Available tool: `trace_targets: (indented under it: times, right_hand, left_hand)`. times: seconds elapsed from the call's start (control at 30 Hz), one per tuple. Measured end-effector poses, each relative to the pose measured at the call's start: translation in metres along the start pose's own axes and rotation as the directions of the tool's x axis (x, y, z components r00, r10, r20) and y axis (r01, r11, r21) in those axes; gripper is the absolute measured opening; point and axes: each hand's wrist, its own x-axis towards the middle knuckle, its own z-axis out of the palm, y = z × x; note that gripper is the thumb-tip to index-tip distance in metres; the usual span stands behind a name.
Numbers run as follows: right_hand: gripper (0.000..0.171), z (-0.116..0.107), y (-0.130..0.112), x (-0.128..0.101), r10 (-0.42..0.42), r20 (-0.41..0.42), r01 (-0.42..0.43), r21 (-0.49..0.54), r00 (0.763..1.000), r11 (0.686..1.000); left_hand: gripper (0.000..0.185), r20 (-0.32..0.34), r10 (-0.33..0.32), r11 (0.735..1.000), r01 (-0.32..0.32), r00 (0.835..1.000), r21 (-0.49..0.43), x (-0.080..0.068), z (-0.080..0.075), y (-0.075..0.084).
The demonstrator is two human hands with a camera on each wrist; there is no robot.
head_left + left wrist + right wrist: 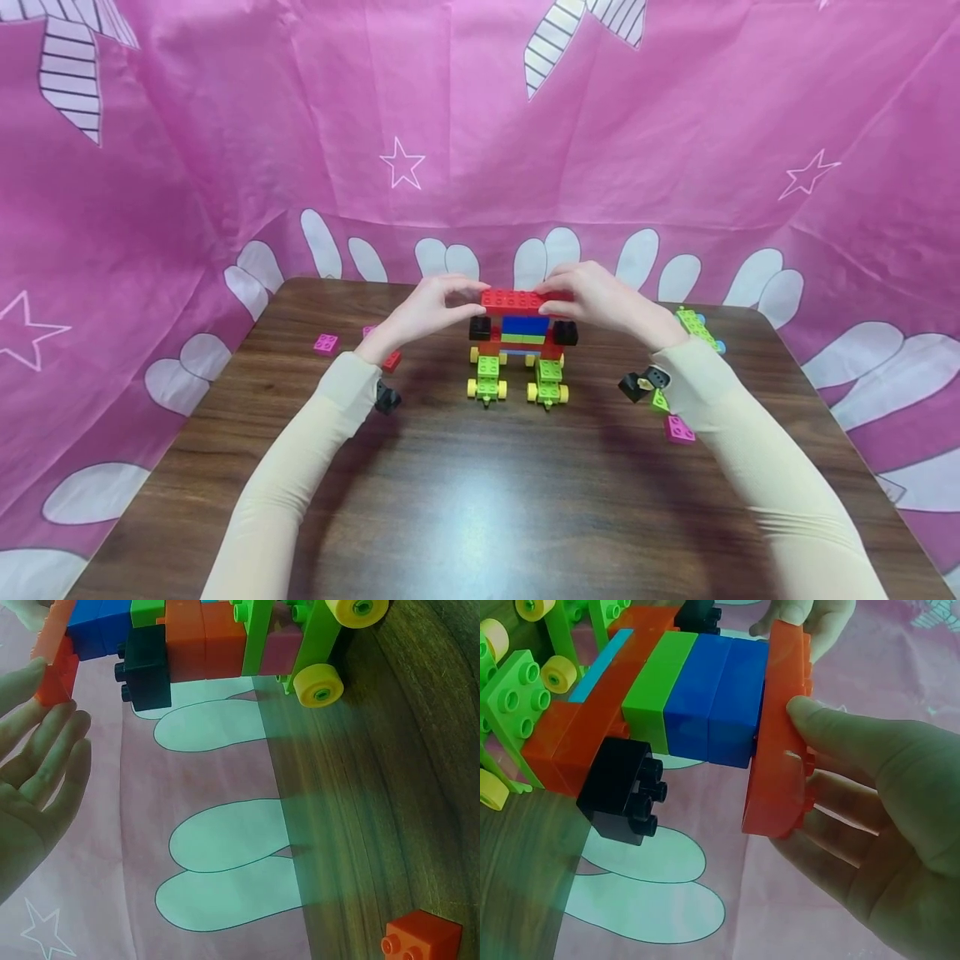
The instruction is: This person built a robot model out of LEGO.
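Item: long red brick point(522, 300) atop blue bricks point(524, 325) of wheeled model | Grip: left hand point(420, 317), right hand point(600, 298) pinch its ends | Advice: press level, studs aligned.

Your near half of the table point(480, 500) lay open, room for a hand to pass. The brick model point(522, 346) blocked the center. Left side: pink brick point(326, 343), red brick point(392, 361), black piece point(387, 398). Right side tighter (more clutter): black pieces point(643, 383), pink brick point(678, 429), green plate point(697, 327). The pink cloth point(225, 150) closed off the back and sides.
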Motion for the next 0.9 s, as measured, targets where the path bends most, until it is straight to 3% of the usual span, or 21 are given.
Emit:
trace_targets:
  times: [0.43, 0.9]
  right_hand:
    - [0.033, 0.0052, 0.0017, -0.0004, -0.009, -0.035, 0.009, 0.0, 0.999, 1.0]
    - [0.032, 0.005, -0.0012, -0.0009, 0.003, -0.017, -0.003, -0.014, 1.0, 1.0]
  left_hand:
    - [0.038, -0.002, -0.006, 1.0, 0.006, 1.0, -0.004, -0.0006, -0.0005, 0.0004]
    - [0.04, 0.009, -0.007, 1.0, 0.007, 1.0, 0.01, -0.0005, -0.0006, 0.0022]
